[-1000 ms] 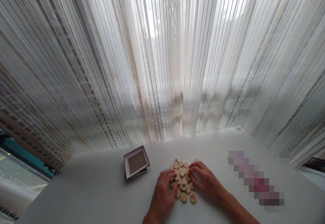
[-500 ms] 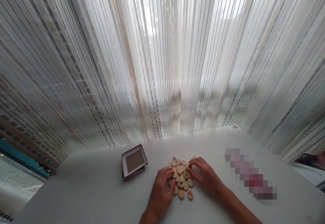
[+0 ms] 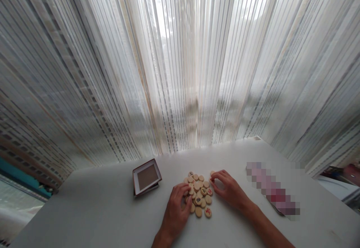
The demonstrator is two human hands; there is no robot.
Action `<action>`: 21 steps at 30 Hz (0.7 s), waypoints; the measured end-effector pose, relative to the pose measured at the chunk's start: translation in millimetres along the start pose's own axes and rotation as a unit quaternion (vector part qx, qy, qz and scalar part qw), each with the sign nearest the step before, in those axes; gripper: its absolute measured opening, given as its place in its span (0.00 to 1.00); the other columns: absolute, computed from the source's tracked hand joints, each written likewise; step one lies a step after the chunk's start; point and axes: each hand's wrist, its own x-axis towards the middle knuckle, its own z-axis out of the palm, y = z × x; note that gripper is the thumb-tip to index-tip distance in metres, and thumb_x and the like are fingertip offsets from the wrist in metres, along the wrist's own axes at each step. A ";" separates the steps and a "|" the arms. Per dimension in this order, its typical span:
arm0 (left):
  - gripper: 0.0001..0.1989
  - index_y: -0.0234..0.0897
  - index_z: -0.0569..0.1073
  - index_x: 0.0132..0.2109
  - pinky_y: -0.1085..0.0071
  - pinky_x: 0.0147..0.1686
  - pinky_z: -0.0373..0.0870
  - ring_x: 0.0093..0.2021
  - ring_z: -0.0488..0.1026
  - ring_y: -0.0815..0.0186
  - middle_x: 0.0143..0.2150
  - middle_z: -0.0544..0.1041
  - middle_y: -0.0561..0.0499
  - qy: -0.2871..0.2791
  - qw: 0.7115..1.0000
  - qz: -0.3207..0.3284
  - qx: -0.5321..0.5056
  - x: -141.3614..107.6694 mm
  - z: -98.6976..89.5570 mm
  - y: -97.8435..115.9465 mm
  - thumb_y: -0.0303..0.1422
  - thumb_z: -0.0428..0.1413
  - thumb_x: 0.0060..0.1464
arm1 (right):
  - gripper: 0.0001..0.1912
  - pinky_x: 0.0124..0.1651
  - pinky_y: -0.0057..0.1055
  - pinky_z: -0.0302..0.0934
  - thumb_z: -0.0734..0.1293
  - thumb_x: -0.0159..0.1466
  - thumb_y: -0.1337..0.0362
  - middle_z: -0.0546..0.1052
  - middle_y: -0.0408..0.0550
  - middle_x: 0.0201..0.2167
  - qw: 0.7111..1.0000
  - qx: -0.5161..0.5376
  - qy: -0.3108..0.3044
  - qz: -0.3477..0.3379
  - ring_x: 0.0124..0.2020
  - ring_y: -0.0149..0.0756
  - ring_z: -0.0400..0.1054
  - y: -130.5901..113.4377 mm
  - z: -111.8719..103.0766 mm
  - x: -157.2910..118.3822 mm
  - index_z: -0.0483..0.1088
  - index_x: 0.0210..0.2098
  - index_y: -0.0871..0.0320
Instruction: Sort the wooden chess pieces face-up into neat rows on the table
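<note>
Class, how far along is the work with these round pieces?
Done: the box stands open, round pieces out on the table. In hand: left hand and right hand are at opposite sides of them. Remaining: many pieces overlap unordered, so it looks early.

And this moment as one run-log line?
left hand: on xiangqi pieces | right hand: fingertips at one piece | open box: left of pieces, on white table

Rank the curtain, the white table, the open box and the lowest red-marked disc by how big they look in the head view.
1. Curtain
2. White table
3. Open box
4. Lowest red-marked disc
</note>
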 end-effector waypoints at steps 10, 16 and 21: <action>0.11 0.41 0.72 0.51 0.55 0.57 0.69 0.55 0.70 0.57 0.52 0.73 0.44 0.004 1.000 0.002 0.000 -0.5 -0.1 2.2 0.29 0.54 0.61 | 0.04 0.46 0.34 0.65 0.66 0.65 0.68 0.76 0.45 0.36 0.999 -0.008 -0.037 0.013 0.42 0.39 0.69 0.0 0.3 -0.3 0.71 0.38 0.52; 0.12 0.41 0.72 0.52 0.53 0.58 0.68 0.56 0.70 0.56 0.52 0.73 0.43 0.005 1.000 0.002 -0.003 -0.1 -0.4 2.6 0.29 0.53 0.61 | 0.04 0.48 0.36 0.66 0.65 0.66 0.66 0.75 0.48 0.41 1.000 -0.015 -0.005 0.007 0.44 0.40 0.69 0.0 -1.7 -0.8 0.71 0.39 0.53; 0.13 0.41 0.71 0.52 0.51 0.58 0.68 0.56 0.69 0.55 0.53 0.73 0.43 0.001 1.000 -0.002 -0.006 0.7 -0.8 3.8 0.30 0.53 0.62 | 0.07 0.50 0.43 0.66 0.62 0.69 0.64 0.75 0.50 0.42 0.997 -0.056 0.047 0.027 0.46 0.44 0.69 9.1 -0.6 -0.4 0.72 0.41 0.53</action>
